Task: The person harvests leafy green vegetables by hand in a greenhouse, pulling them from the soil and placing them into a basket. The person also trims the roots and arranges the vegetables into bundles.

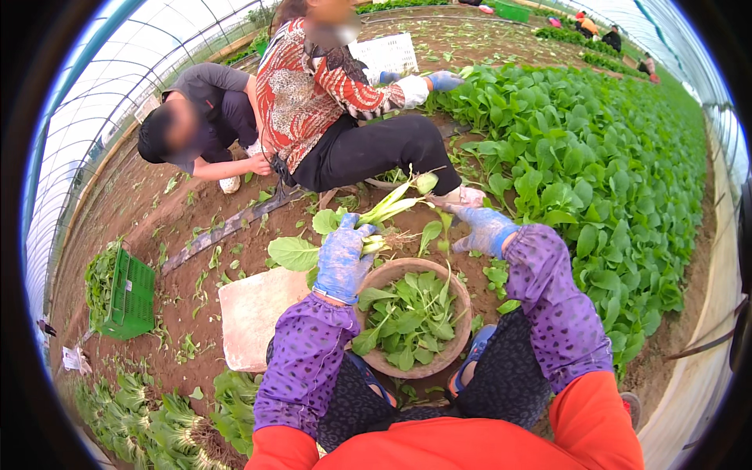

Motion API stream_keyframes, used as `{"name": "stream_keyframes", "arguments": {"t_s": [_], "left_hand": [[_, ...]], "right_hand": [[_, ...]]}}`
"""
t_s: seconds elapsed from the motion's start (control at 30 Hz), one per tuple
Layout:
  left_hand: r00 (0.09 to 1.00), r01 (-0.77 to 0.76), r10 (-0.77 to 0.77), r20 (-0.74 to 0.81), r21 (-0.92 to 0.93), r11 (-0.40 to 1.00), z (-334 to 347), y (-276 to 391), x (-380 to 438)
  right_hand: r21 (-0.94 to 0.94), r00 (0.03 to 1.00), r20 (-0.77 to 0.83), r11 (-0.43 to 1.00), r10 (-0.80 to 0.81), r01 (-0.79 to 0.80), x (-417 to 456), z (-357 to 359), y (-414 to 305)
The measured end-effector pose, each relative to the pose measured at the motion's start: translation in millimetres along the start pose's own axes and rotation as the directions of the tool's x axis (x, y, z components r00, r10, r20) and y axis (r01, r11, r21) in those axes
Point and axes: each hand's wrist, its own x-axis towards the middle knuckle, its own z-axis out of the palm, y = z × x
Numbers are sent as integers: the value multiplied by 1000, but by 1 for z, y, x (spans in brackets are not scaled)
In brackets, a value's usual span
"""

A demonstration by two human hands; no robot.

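My left hand (345,258), in a soiled blue glove, is closed around several leafy green plants (385,210) with pale stems and roots. To its right, my right hand (483,230) wears a similar glove, with its fingers apart; a yellowish-green leaf hangs close to its fingertips, and whether they touch it I cannot tell. Below and between both hands, a round basin (464,332) holds loose green leaves (411,320). A pale, flat-topped block (258,314) lies left of the basin.
Dense leafy plants (599,176) grow on the right. A person in a patterned top (294,88) sits ahead, beside another person crouching (217,111). A green crate of leaves (132,294) stands left. Pulled plants with roots (170,429) lie at the lower left. A white crate (390,56) stands farther off.
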Motion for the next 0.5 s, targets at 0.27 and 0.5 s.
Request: {"name": "stream_keyframes", "arguments": {"t_s": [0.27, 0.5], "left_hand": [[984, -152, 145, -106, -63, 986, 4, 2, -9], [995, -78, 79, 65, -12, 997, 8, -5, -17]], "right_hand": [[157, 879, 36, 872, -475, 464, -7, 17, -38], [242, 966, 145, 954, -216, 178, 0, 17, -19]]}}
